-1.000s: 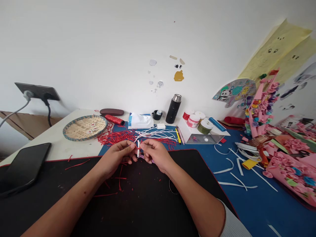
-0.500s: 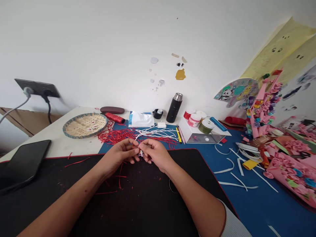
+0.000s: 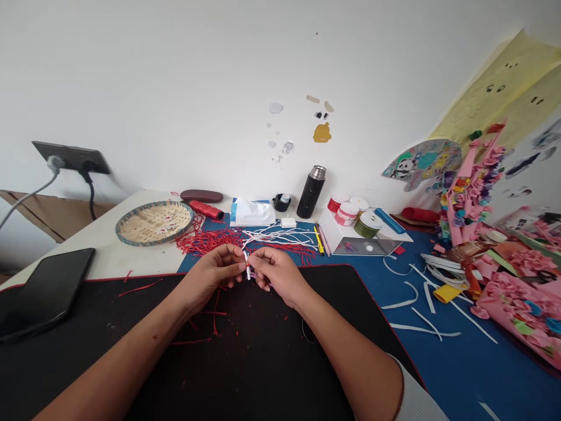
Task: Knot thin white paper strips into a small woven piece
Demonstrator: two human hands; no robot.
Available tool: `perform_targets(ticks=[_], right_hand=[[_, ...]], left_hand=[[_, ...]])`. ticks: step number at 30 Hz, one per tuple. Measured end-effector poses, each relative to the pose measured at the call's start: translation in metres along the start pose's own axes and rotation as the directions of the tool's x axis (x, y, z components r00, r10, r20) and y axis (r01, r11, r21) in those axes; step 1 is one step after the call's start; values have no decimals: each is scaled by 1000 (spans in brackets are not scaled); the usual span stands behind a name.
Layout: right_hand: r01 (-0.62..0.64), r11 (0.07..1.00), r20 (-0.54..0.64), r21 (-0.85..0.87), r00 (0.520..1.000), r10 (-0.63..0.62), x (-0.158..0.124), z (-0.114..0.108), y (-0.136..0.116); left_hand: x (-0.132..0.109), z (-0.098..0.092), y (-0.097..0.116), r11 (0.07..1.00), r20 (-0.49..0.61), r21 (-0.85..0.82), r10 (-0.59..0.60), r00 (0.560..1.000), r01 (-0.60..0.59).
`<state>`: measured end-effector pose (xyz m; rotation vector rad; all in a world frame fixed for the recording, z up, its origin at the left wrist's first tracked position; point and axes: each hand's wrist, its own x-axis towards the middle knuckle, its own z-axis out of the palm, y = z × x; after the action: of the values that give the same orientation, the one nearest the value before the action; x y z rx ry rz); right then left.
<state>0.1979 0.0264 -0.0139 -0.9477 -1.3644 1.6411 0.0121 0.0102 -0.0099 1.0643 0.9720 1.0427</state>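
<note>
A short white strip (image 3: 246, 266) stands upright right at the fingertips, banded near its middle by red thread (image 3: 249, 265). The left hand (image 3: 210, 275) and the right hand (image 3: 278, 275) meet around it, above a black mat (image 3: 272, 374). The fingers (image 3: 235, 264) of both hands are closed from either side, pinching the strip between them. A moment ago the hands were cupped over it and it hardly showed; now it stands clear again, with the red band in view.

Just beyond the fingers, a tangle of white strips (image 3: 276, 235) lies across red strands (image 3: 205, 242). Further out to the left of the fingers are a spool of red cord (image 3: 205, 210) and a woven tray (image 3: 118, 227), with a phone (image 3: 48, 292) lying nearer on the mat's left side. To the right of the fingers, loose white offcuts (image 3: 405, 303) lie on a blue mat (image 3: 460, 362), near a heap of pink paper crafts (image 3: 521, 316)
</note>
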Motion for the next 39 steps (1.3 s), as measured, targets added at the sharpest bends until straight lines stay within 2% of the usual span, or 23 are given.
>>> perform_targets(ticks=[3,9,19,24,30,35,39], right_hand=[[-4,1000,7,-11,1000,4,0,0,1],[13,1000,29,-15,1000,-13,0,-1,1],[7,1000,11,-23,1000,-7,0,0,2],[24,989,-18,-149,999,-27,2,-3,5],[129,943,-30,-308,989,-145,1,-3,5],[182,919,-27,-350,979,-204,1,-2,7],[181,919,-20,-349,979,-201,1,-3,9]], left_hand=[[0,-1,-1,1000,5,-3,2,1000,-2],[1,-1,-3,1000,86,4,-15,996,15],[0,-2,-1,1000,21,-9,15,1000,-15],[0,0,1,997,5,78,27,1000,-27],[-1,2,3,991,14,134,-22,1000,20],[-2,2,3,988,35,150,-31,999,25],[-2,2,2,987,41,160,-25,999,19]])
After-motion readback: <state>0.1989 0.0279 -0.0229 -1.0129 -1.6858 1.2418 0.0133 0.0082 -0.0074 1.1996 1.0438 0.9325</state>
